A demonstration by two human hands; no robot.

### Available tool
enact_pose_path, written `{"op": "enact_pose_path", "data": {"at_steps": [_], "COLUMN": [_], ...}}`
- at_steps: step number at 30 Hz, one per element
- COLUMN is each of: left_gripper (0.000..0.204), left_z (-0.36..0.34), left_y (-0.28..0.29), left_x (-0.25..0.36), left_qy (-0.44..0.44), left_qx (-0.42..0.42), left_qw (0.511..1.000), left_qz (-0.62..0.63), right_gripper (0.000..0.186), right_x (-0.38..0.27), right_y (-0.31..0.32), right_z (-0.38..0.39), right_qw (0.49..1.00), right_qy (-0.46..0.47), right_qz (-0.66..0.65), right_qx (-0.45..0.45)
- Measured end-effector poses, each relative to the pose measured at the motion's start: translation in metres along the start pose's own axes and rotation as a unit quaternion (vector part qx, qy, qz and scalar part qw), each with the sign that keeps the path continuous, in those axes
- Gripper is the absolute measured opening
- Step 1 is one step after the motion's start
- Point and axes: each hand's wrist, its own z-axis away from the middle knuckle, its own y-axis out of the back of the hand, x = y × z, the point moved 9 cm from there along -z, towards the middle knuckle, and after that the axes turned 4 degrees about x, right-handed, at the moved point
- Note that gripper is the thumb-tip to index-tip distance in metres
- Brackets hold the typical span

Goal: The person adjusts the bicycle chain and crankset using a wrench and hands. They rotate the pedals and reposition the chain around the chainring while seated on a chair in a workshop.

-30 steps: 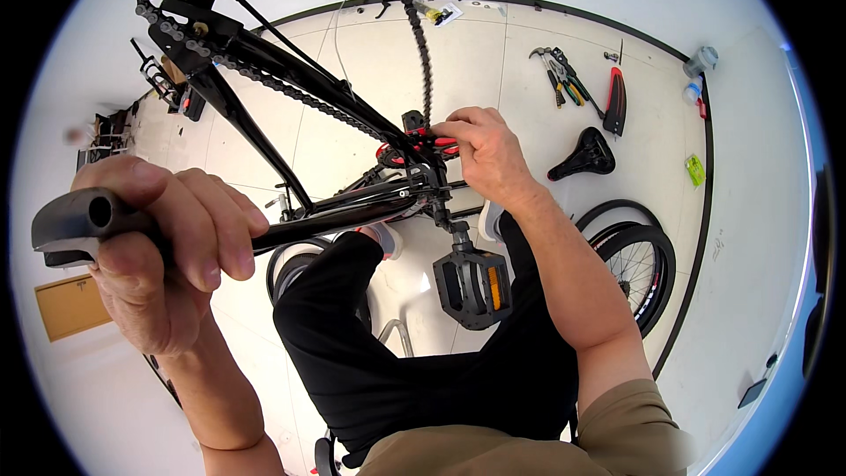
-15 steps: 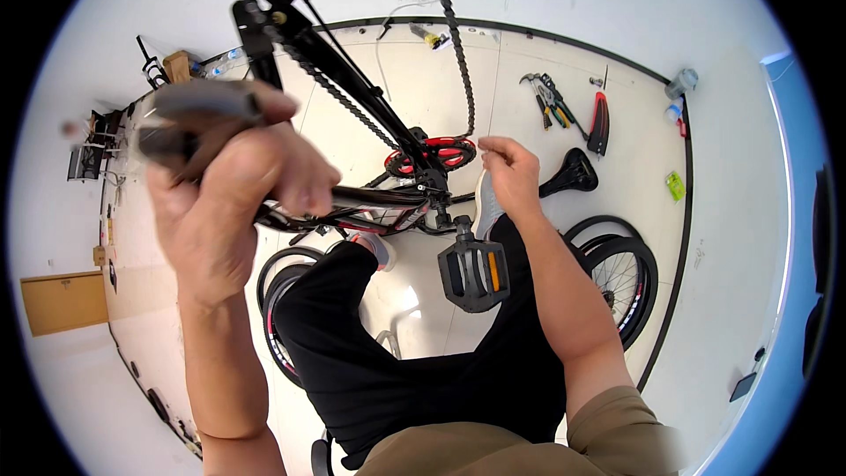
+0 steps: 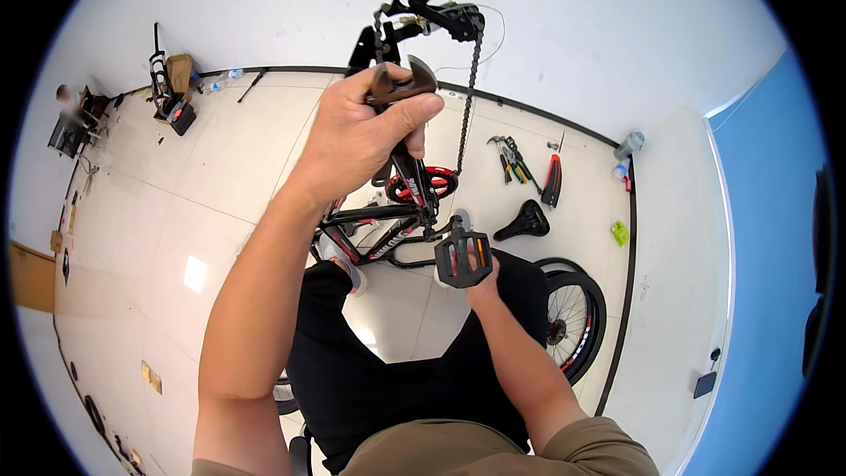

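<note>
A black and red bicycle frame (image 3: 388, 245) stands tilted with its rear end raised in front of me. My left hand (image 3: 370, 128) is closed around a dark metal piece with a curved, forked end (image 3: 412, 84), close to the raised tubes. Whether that piece is joined to the frame, I cannot tell. Behind the black pedal (image 3: 449, 266) with its orange reflector, my right hand (image 3: 485, 289) grips it; most of its fingers are hidden. The chain (image 3: 468, 110) runs from the rear derailleur (image 3: 454, 19) down to the red and black chainring (image 3: 441, 183).
On the tiled floor to the right lie a saddle (image 3: 525, 219), a hammer and pliers (image 3: 513, 159), and a red and black tool (image 3: 552, 181). Stacked wheels (image 3: 577, 326) rest beside my right leg. A bicycle fork (image 3: 160, 79) stands by the far-left wall.
My left hand has swung right and forward, and the frame's rear end has shifted right, showing the derailleur fully. From beside the chainring, my right hand has come back to the pedal.
</note>
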Motion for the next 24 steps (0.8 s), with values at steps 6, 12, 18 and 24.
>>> {"op": "enact_pose_path", "data": {"at_steps": [6,12,18,24], "left_gripper": [0.022,0.018,0.016,0.014], "left_z": [0.002,0.006,0.006,0.005], "left_y": [0.005,0.0,0.001,0.0], "left_x": [-0.003,0.008,0.005,0.002], "left_qy": [-0.002,0.001,0.016,0.005], "left_qx": [0.0,0.012,0.023,0.022], "left_qw": [1.0,1.0,1.0,1.0], "left_qz": [0.019,-0.008,0.0,0.015], "right_gripper": [0.017,0.031,0.032,0.033], "right_x": [0.046,0.012,-0.061,-0.074], "right_y": [-0.004,0.002,-0.015,-0.047], "right_z": [0.022,-0.041,-0.059,-0.084], "right_qw": [0.979,0.969,0.999,0.997], "right_qy": [-0.082,-0.123,0.019,0.047], "right_qz": [0.185,-0.19,0.035,0.06], "right_qx": [0.039,-0.097,-0.007,-0.032]}}
